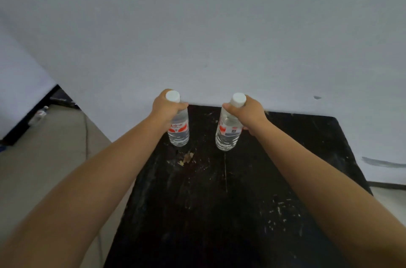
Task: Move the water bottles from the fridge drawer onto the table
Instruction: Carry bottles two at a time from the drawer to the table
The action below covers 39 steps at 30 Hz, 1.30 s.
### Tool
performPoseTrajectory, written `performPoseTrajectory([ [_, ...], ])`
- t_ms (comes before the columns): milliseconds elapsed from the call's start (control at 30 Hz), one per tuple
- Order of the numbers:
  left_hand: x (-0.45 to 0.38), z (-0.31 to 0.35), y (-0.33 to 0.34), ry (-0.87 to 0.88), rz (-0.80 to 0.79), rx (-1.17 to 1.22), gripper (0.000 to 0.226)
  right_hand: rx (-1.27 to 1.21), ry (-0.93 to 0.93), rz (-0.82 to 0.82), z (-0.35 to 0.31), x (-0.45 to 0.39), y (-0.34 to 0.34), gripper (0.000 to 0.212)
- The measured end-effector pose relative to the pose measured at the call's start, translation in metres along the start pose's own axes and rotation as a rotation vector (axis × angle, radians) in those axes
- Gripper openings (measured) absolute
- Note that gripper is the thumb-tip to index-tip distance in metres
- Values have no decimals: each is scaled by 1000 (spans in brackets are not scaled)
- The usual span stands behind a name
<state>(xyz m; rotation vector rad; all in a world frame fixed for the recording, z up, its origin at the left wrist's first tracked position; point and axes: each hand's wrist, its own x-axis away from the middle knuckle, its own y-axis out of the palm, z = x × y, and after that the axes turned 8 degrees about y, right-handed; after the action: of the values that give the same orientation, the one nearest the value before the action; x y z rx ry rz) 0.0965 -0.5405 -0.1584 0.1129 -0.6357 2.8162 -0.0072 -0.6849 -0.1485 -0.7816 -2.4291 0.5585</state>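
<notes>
Each hand holds a water bottle upright on the far end of the black tabletop (230, 212). The left hand (165, 107) fingers wrap the left bottle (179, 133); the right hand (248, 111) fingers wrap the right bottle (227, 136).

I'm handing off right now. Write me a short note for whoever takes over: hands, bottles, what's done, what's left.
Left hand: closed around the neck of the left bottle.
Right hand: closed around the neck of the right bottle.
Both bottles are upright with white caps on, at the far end of the black table, apart from each other. Their bases look down on the tabletop or nearly so.
Done: these two are at the table.
Left: release both. A third bottle lies on the floor, far left. The fridge drawer is out of view, so check it for more.
</notes>
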Motion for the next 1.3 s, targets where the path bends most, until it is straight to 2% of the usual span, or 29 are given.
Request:
performPoseTrajectory([
  [400, -146, -24, 11, 26, -75, -31, 45, -94, 52, 101, -55, -112, 82, 44],
  [633, -201, -33, 9, 39, -119, 46, 46, 11, 12, 86, -71, -156, 114, 46],
  [700, -208, -35, 7, 47, -165, 43, 41, 62, 2, 88, -76, -163, 117, 47],
  [800, -214, -38, -4, 87, -334, -3, 32, 123, -35, 23, -81, -168, 115, 45],
  [867, -216, -43, -14, 134, -451, -59, 40, 280, -82, -117, -80, -169, 111, 51],
  [900, -216, -45, -18, 174, -495, -99, 47, 376, -101, -171, -78, -170, 111, 62],
  [967, -215, -48, -23, 265, -542, -209, 64, 497, -134, -181, -74, -174, 112, 78],
  [1067, -215, -48, -27, 353, -563, -315, 70, 466, -174, -107, -71, -179, 114, 79],
  [1300, -223, -42, -30, 381, -614, -333, 66, 344, -226, -98, -74, -178, 119, 72],
])
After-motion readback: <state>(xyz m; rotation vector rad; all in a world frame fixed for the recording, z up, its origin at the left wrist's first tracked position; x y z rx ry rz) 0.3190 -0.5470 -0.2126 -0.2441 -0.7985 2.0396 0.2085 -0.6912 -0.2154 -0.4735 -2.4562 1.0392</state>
